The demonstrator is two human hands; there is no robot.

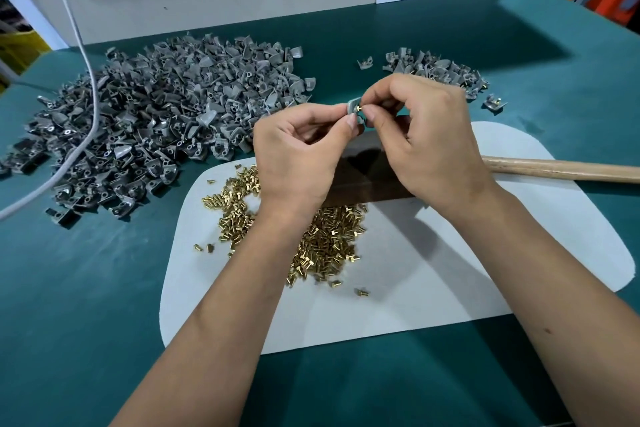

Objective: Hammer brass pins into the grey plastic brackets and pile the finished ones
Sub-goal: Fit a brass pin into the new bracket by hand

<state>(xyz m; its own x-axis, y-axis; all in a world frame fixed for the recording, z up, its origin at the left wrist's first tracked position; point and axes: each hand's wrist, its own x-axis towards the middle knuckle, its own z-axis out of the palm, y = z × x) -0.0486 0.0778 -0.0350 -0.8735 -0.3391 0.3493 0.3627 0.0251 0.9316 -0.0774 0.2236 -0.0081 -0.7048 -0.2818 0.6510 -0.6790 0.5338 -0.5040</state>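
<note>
Here the left hand (pixel 298 152) pinches a grey bracket (pixel 356 111) above the bench (pixel 104 288) — right hand (pixel 422 135) fingertips closed on a brass pin (pixel 358 108) at the bracket — loose pins (pixel 322 239) below.

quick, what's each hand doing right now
Left hand: closed, pinching the grey plastic bracket.
Right hand: closed, pinching the brass pin at the bracket.
</note>
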